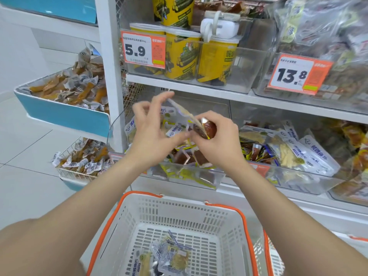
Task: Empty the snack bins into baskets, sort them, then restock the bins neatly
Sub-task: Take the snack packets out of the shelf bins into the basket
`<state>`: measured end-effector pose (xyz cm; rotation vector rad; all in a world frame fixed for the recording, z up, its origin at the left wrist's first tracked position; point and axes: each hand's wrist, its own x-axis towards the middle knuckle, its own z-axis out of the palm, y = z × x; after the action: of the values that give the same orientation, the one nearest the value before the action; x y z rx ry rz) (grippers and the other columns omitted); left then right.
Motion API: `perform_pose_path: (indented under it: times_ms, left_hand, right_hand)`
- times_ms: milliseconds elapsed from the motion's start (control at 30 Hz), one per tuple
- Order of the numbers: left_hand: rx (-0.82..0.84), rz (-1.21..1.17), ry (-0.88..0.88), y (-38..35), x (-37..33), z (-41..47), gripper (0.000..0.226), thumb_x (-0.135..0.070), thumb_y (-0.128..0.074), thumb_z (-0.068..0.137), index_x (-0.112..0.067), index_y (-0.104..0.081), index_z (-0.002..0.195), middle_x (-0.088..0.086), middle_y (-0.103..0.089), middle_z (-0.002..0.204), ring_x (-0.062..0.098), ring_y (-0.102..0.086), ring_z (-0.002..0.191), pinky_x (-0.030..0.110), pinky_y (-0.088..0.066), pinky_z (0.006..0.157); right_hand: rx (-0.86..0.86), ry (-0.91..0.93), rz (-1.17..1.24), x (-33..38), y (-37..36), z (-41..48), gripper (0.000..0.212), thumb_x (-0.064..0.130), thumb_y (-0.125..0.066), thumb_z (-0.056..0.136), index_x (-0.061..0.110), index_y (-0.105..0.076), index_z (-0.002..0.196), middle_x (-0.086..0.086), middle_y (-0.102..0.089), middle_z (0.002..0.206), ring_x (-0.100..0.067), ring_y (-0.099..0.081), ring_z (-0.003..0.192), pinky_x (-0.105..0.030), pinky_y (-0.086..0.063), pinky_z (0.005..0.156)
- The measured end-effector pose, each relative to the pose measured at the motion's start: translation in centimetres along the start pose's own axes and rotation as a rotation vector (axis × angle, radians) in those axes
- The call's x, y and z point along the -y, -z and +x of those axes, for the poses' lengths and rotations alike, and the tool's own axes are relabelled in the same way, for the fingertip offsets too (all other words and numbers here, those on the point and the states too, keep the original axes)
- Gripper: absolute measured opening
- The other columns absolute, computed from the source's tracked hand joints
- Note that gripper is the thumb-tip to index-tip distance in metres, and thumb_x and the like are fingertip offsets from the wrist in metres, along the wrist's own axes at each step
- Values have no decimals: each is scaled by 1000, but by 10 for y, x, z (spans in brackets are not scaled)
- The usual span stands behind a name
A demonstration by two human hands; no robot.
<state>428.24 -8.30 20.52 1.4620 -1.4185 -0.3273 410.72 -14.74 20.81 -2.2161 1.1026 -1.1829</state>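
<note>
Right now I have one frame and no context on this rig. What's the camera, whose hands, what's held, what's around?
There is no robot here. A person works with two bare hands, and the single picture comes from a wide-angle camera worn on the head, looking forward and down. The left hand pinches a pale flat packet, somewhat blurred, while the right hand grips a dark brown packet. Both hands are over a clear bin of mixed snack packets on a shop shelf. Below, nearer the person, is a white basket with an orange rim, holding a few packets. Yellow canisters sit in the bin on the shelf above.
</note>
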Motion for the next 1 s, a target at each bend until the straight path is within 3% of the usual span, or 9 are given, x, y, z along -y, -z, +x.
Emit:
perform_pose_path:
  times_ms: [100, 200, 400, 467, 533, 667, 733, 900, 1000]
  left_hand:
    - [33, -117, -28, 19, -12, -13, 98, -42, -91, 78, -52, -28, 153, -8, -35, 148, 13, -45, 137, 38, -45, 111]
    - [213, -261, 241, 26, -14, -31, 84, -35, -93, 75, -40, -46, 144, -6, -62, 134, 8, -65, 118, 33, -58, 89]
    - [515, 23, 633, 12, 21, -88, 36, -16, -90, 81, -15, -58, 99, 4, -63, 83, 17, -65, 73, 35, -57, 65]
    - [610, 168, 627, 7, 37, -103, 28, -13, -85, 82, -11, -60, 94, 11, -64, 83, 22, -61, 69, 34, -51, 61]
    - [693, 297, 600, 2, 46, -114, 16, -16, -78, 86, -13, -68, 97, 8, -72, 87, 21, -65, 69, 26, -50, 56]
    - [995, 682, 389, -5, 54, -121, 34, -36, -65, 98, -21, -66, 128, 0, -64, 125, 22, -61, 122, 23, -46, 82]
    - [935, 808, 264, -6, 52, -114, 37, -41, -62, 97, -25, -59, 131, 1, -62, 129, 27, -57, 125, 33, -49, 96]
    - [300, 640, 72, 10, 17, -66, 10, -36, -58, 91, -31, -65, 86, -14, -68, 80, 15, -64, 81, 34, -53, 66]
    - [49, 605, 53, 18, 20, -25, 14, -35, -56, 90, -28, -66, 84, -9, -67, 80, 20, -62, 77, 37, -54, 65]
  right_hand:
    - [173, -110, 413, 21, 25, -25, 23, 9, -86, 83, 15, -75, 102, -3, -76, 87, -12, -73, 80, -31, -57, 77]
    - [350, -360, 699, 23, 26, -57, 34, -1, -82, 83, 12, -75, 114, -12, -78, 110, -17, -71, 96, -32, -57, 90]
    - [637, -789, 481, -11, -10, -138, 42, 7, -93, 73, 16, -68, 105, -4, -72, 85, -12, -66, 65, -25, -50, 55]
    - [696, -766, 369, -23, -16, -157, 45, 1, -92, 73, 18, -65, 105, -6, -67, 86, -14, -63, 63, -29, -51, 56]
    - [796, -637, 181, -38, -20, -168, 72, 9, -93, 75, 20, -57, 136, -8, -66, 110, -17, -66, 83, -32, -55, 71]
    - [1152, -198, -326, -52, -21, -163, 71, 32, -74, 94, 22, -41, 157, -6, -55, 150, -19, -57, 131, -27, -44, 105]
    - [1152, -86, -393, -44, -17, -150, 50, 29, -63, 100, 23, -53, 148, -2, -60, 145, -19, -60, 119, -28, -44, 104]
    - [686, -54, -136, -5, -8, -104, 20, 23, -62, 98, 30, -72, 113, 13, -73, 91, -6, -67, 74, -27, -52, 78]
    - [346, -52, -61, 4, -8, -69, 16, 15, -62, 93, 27, -73, 97, 9, -72, 77, -9, -66, 68, -30, -53, 72]
